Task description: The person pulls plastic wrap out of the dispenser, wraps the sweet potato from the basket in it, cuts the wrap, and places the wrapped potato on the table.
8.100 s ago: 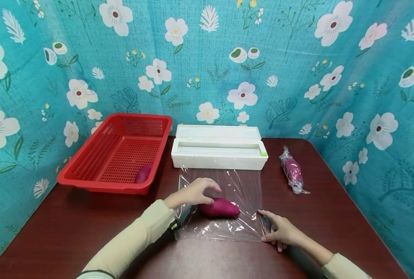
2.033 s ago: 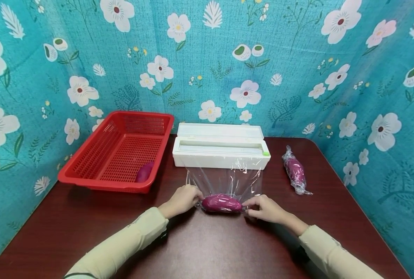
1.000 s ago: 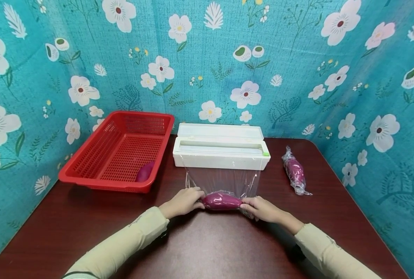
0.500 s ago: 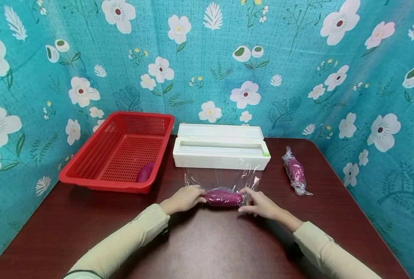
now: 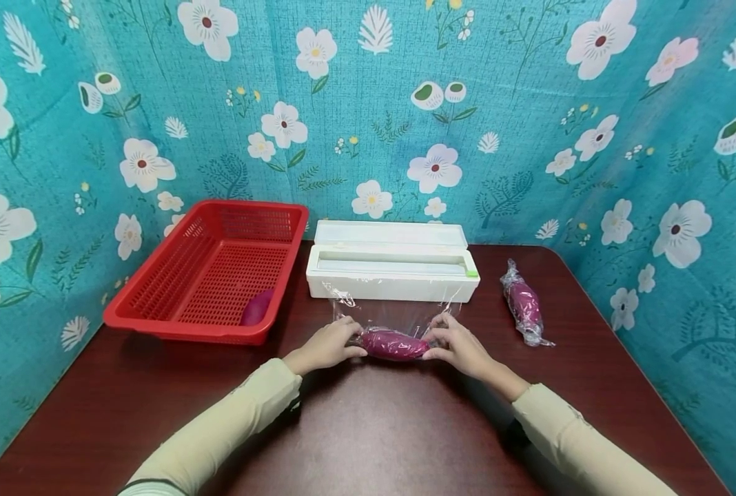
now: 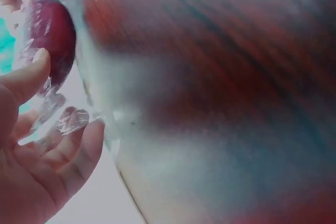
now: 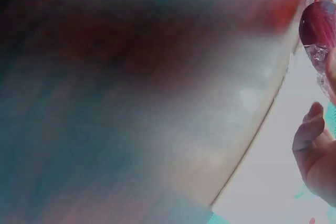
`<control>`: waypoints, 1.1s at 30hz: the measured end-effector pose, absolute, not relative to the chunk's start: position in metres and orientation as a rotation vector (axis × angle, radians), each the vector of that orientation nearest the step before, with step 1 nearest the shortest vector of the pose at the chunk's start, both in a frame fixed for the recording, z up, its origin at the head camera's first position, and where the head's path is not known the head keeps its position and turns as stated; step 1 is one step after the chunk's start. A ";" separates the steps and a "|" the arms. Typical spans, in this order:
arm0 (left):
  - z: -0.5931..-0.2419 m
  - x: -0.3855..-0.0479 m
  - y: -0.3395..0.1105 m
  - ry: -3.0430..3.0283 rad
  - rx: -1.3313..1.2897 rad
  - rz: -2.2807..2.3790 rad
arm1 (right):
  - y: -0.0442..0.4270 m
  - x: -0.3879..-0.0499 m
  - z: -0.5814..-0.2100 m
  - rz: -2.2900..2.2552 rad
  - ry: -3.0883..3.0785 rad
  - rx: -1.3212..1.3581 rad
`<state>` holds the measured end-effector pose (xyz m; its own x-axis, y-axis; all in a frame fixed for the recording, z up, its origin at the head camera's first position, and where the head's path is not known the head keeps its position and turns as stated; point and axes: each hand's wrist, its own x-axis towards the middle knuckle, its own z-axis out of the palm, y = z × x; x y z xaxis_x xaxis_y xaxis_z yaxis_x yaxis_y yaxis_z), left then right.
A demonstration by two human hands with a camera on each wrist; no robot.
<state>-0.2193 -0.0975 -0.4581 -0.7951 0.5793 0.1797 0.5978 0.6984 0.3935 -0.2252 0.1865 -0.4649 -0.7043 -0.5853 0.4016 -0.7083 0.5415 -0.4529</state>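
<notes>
A purple sweet potato (image 5: 395, 344) wrapped in clear film lies between the two hands, in front of the white film box (image 5: 393, 286). The left hand (image 5: 329, 344) holds its left end, with the thumb on the near side; in the left wrist view that thumb lies on the wrapped sweet potato (image 6: 58, 40) and the other fingers of the hand (image 6: 47, 161) are curved by the bunched film. The right hand (image 5: 461, 348) holds the right end with thumb and fingers. Clear film (image 5: 393, 314) stretches from the sweet potato to the box.
A red basket (image 5: 188, 329) with one purple sweet potato (image 5: 257, 308) stands at the left. Another film-wrapped sweet potato (image 5: 523, 303) lies at the right of the brown table (image 5: 368, 434). A blue flowered curtain (image 5: 355, 103) hangs behind.
Since the earliest frame the sweet potato has become wrapped in film. Over the last second both hands and the sweet potato have moved toward the box, and the film between has grown shorter.
</notes>
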 end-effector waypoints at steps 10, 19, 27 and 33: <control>-0.459 -0.225 -0.097 -2.864 -0.982 -0.846 | 0.182 -0.228 -0.462 1.260 -2.561 1.180; -0.459 -0.228 -0.097 -2.860 -1.011 -0.717 | 0.168 -0.217 -0.434 1.274 -2.575 1.071; -0.458 -0.228 -0.093 -2.854 -0.838 -0.653 | 0.173 -0.244 -0.463 1.196 -2.540 1.074; -0.453 -0.232 -0.093 -2.767 -0.909 -0.687 | 0.172 -0.252 -0.462 1.257 -2.597 1.044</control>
<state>-0.2316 -0.0926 -0.4527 -0.8054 0.5244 0.2763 0.5927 0.7117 0.3771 -0.2525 0.1719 -0.4618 -0.7660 -0.5453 0.3405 -0.6054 0.4336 -0.6675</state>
